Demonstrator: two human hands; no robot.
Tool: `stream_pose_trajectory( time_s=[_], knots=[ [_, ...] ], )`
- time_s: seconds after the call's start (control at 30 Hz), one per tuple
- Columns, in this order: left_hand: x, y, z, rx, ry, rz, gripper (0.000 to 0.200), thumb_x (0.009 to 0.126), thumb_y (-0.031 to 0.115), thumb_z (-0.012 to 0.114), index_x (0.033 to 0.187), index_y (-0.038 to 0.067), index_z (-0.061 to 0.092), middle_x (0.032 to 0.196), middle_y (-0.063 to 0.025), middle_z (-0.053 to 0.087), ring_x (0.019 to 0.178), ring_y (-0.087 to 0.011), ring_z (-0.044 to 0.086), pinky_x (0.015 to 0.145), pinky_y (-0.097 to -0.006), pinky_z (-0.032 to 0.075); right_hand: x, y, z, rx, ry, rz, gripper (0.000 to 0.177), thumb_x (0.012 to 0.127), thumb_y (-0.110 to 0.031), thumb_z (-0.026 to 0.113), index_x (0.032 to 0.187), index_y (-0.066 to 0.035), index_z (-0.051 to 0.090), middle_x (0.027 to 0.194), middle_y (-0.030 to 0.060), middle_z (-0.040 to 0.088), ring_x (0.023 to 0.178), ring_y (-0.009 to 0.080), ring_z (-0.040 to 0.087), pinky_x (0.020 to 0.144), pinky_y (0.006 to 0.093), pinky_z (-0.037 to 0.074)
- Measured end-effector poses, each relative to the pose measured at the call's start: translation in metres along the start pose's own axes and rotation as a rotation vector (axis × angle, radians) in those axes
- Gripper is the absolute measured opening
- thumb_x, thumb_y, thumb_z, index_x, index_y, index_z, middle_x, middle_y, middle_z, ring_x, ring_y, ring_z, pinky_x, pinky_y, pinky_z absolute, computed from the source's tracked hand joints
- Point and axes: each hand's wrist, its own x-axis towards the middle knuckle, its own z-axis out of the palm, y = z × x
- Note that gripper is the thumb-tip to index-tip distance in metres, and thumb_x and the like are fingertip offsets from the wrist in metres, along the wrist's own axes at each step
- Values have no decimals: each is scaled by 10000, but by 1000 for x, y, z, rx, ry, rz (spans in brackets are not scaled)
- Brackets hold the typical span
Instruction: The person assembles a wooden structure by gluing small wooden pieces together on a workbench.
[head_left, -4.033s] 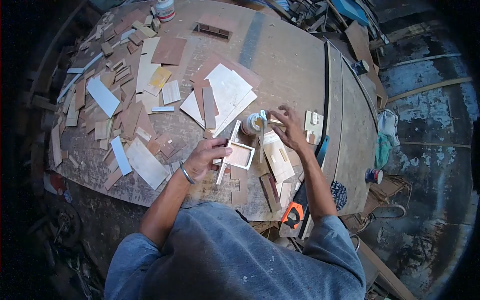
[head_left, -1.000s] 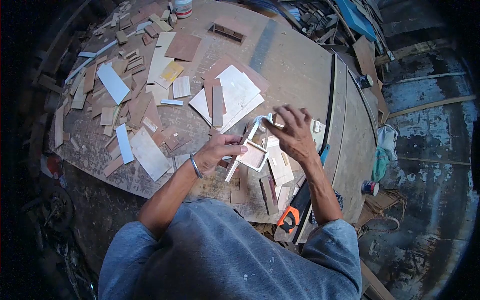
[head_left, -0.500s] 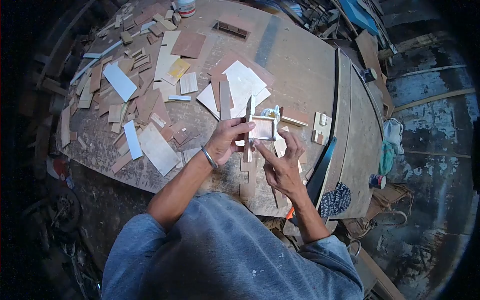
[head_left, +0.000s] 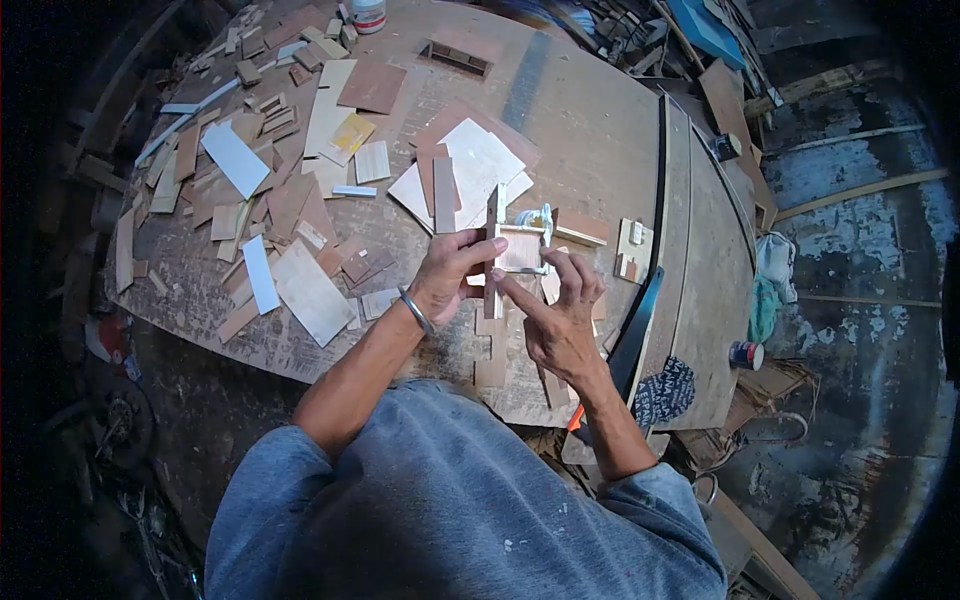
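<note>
A small wooden assembly [head_left: 520,250], a strip joined to a shallow box-like frame, is held up over the table. My left hand [head_left: 455,275], with a metal bangle at the wrist, grips its long strip between thumb and fingers. My right hand [head_left: 562,320] is at its right side, the index finger on the strip's lower part and the other fingers bent at the frame's lower right corner. Behind the assembly lie white sheets [head_left: 475,165] and a narrow brown strip [head_left: 444,195]. A block [head_left: 582,228] lies just to its right.
Wood offcuts [head_left: 290,200] cover the left of the worktable [head_left: 590,110]. A handsaw [head_left: 635,335] and a patterned dark cloth [head_left: 665,390] lie at the right. A white tub [head_left: 369,14] stands at the back, a small can [head_left: 746,355] at the right edge.
My right index finger has moved slightly left onto the lower part of the strip. The whole view has shifted a little, and my left hand keeps its grip.
</note>
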Motion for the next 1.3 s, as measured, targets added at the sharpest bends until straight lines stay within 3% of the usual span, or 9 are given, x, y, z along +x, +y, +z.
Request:
stream_pose_trajectory(
  time_s=[0.2, 0.33, 0.47, 0.53, 0.67, 0.9, 1.0, 1.1, 1.3],
  knots=[
    [-5, -1, -6, 29, -14, -44, 410, 928, 322, 713, 1205, 31, 631, 1010, -29, 651, 899, -135, 641, 750, -362, 587, -1, -1, -2, 156, 60, 50, 744, 647, 11, 641, 1314, -315, 682, 1437, 105, 447, 1304, 353, 369, 995, 499, 282],
    [-6, -1, -6, 46, -10, -30, 397, 927, 322, 715, 1190, 34, 635, 1006, -32, 651, 893, -139, 645, 747, -376, 596, 0, -3, 7, -130, 56, -36, 735, 648, 0, 661, 1311, -317, 680, 1434, 63, 465, 1294, 319, 386, 972, 481, 285],
    [-10, -2, 0, 23, 34, -15, 371, 904, 322, 747, 1116, 29, 664, 932, -21, 663, 790, -103, 653, 703, -311, 568, -2, -5, -1, -74, 49, -32, 710, 649, 7, 666, 1286, -306, 694, 1436, 67, 472, 1294, 321, 387, 974, 478, 284],
    [-9, -3, -1, 44, 30, -20, 371, 922, 307, 726, 1156, 31, 644, 965, -23, 646, 836, -120, 638, 711, -317, 560, 2, -8, -2, -125, 47, -29, 693, 642, 10, 665, 1266, -290, 707, 1439, 67, 475, 1298, 327, 386, 982, 479, 282],
    [-10, -2, -2, 56, 23, -29, 356, 934, 287, 712, 1168, 30, 633, 965, -22, 633, 861, -135, 634, 719, -336, 563, -5, -6, -3, 140, 36, 3, 705, 642, 26, 650, 1287, -254, 698, 1464, 100, 455, 1323, 344, 373, 1018, 502, 271],
    [-14, 3, 3, -4, -6, -9, 360, 927, 287, 718, 1165, 29, 635, 968, -27, 642, 890, -143, 637, 723, -347, 552, -3, -9, 4, -8, 9, 15, 808, 618, 92, 599, 1350, -243, 669, 1444, 153, 425, 1354, 367, 350, 1106, 510, 251],
    [-13, 1, -1, 5, 13, -2, 359, 928, 286, 718, 1170, 33, 639, 974, -26, 651, 895, -141, 638, 726, -343, 550, -11, -5, 3, 136, 50, -39, 755, 668, 34, 637, 1362, -264, 651, 1489, 115, 434, 1324, 355, 370, 1035, 505, 279],
    [-10, -4, -2, -10, 14, 0, 357, 927, 291, 719, 1169, 40, 643, 979, -26, 659, 890, -142, 640, 725, -342, 548, -8, -11, -1, 151, 58, 47, 728, 668, 37, 626, 1332, -260, 677, 1473, 119, 455, 1315, 356, 378, 1037, 512, 282],
    [-13, -1, 0, -62, 52, 29, 364, 924, 312, 723, 1160, 42, 657, 987, -36, 667, 888, -161, 645, 730, -344, 559, -23, -10, 7, 161, 47, -20, 713, 659, 40, 624, 1307, -248, 699, 1455, 137, 455, 1298, 366, 393, 1033, 511, 282]
  ],
)
